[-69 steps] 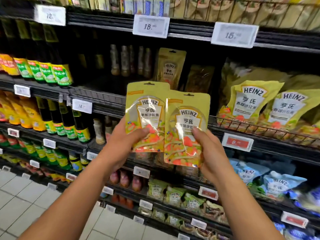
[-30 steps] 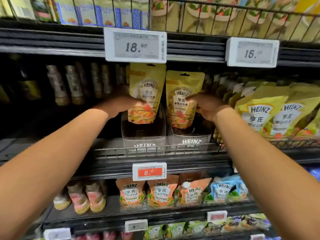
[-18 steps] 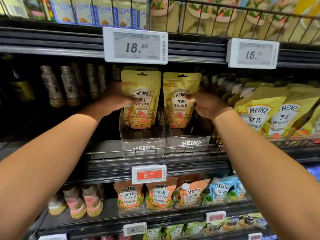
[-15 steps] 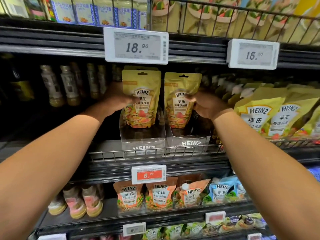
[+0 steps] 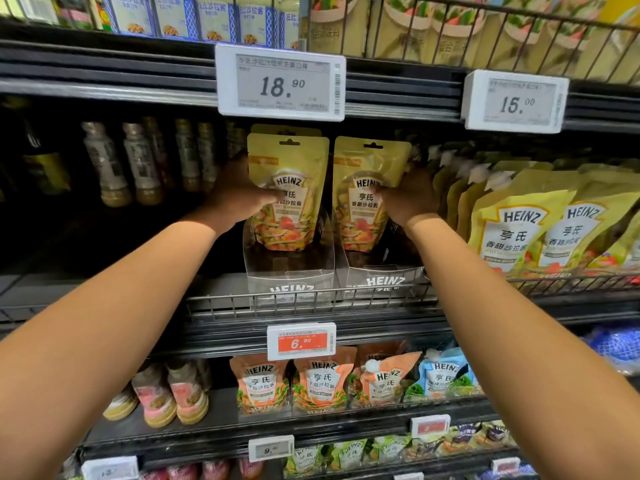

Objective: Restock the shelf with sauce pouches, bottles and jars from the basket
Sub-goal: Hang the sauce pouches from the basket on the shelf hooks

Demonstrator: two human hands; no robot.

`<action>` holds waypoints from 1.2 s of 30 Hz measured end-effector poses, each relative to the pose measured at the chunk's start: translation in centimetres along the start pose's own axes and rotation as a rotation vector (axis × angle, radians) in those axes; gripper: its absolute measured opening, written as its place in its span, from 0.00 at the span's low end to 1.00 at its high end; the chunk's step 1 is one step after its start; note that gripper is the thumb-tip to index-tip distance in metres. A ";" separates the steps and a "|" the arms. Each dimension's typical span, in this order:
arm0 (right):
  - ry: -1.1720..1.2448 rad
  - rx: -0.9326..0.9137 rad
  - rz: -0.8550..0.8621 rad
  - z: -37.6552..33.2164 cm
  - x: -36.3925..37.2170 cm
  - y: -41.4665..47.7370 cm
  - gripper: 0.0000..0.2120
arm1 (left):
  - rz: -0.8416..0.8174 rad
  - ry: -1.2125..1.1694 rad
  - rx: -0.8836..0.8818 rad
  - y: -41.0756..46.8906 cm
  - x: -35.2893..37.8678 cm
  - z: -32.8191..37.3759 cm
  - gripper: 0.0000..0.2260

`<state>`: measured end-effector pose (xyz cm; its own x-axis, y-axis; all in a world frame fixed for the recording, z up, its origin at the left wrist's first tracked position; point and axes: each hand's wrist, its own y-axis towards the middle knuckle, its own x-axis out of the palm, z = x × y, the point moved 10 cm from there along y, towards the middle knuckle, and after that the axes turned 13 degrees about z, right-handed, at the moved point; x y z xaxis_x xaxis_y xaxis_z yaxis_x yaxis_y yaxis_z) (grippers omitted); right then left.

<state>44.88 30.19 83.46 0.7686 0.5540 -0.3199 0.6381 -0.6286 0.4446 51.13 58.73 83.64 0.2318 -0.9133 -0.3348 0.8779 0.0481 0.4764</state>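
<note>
Moved up to the shelf [image 5: 381, 318], left hand [image 5: 239, 199] pinches left pouch [image 5: 294, 220], right hand [image 5: 410, 197] pinches right pouch [image 5: 360, 218].

left pouch [image 5: 291, 216] beside right pouch [image 5: 360, 220] | bottles [image 5: 138, 164] left | trays [image 5: 381, 280] below

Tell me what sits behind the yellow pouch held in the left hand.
Behind the left pouch, gripped by the left hand, the top edge of another yellow pouch peeks out. Its body and anything further back are covered.
</note>
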 end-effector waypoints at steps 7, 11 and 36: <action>-0.315 -0.087 -0.039 -1.0 -0.4 -2.1 0.26 | 0.095 -0.016 -0.059 -1.0 -1.4 -0.8 0.20; -0.383 -0.078 -0.042 -0.8 -1.4 -3.6 0.26 | 0.196 -0.095 0.005 -1.9 -2.5 0.0 0.30; 0.230 -0.178 0.134 1.3 -15.7 -14.4 0.05 | -0.396 -0.476 0.136 -17.5 10.4 12.7 0.08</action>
<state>23.65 29.85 80.97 0.8022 0.5941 -0.0600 0.4980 -0.6103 0.6161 32.82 43.21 82.17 -0.3391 -0.9326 -0.1239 0.7904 -0.3539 0.5000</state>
